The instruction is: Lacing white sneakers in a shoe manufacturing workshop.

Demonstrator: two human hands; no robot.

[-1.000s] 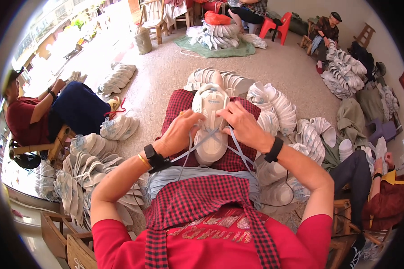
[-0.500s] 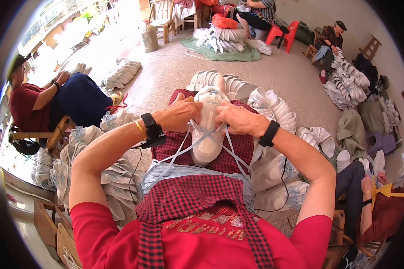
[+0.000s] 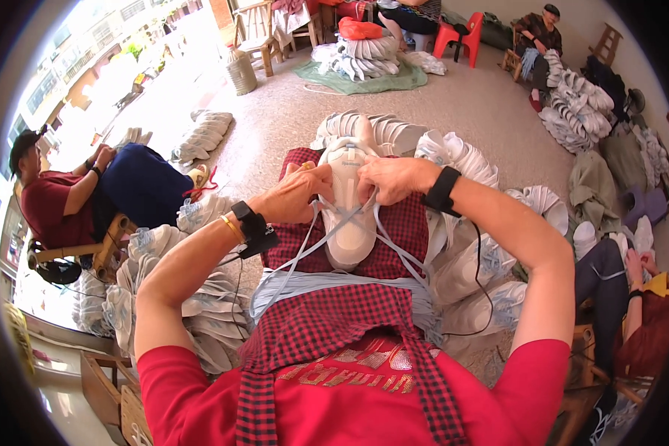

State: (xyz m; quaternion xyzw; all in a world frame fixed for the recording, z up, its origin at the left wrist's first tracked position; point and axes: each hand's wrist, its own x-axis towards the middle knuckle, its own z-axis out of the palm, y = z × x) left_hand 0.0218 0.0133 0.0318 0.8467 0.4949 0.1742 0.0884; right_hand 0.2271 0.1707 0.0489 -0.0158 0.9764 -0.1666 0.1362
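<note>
Shoe (image 3: 346, 192), white and low-cut, rests on red-and-black checked cloth (image 3: 416, 223) over the person's lap, its toe pointing back toward the body; it is the landmark here. Left hand (image 3: 293, 195) sits at its left edge and right hand (image 3: 401, 178) at its right edge, the fingers of both bent and bunched close to the upper. Whether they pinch lace, eyelet edge or nothing, I cannot tell: the fingertips are hidden.

Pale blue laces (image 3: 305, 248) cross over the shoe and trail off either side of its toe. Their loose ends run down toward a bundle of similar laces (image 3: 379, 285) lying just beyond the toe, so a stray strand could catch there and tangle. Uneven tugging from the two sides might leave one end short, or twist the shoe askew on the soft cloth, where it could tip. To the shoe's right, a black cable (image 3: 483, 271) loops below the right wristband (image 3: 441, 191); a wide pull of that arm might snag it.
</note>
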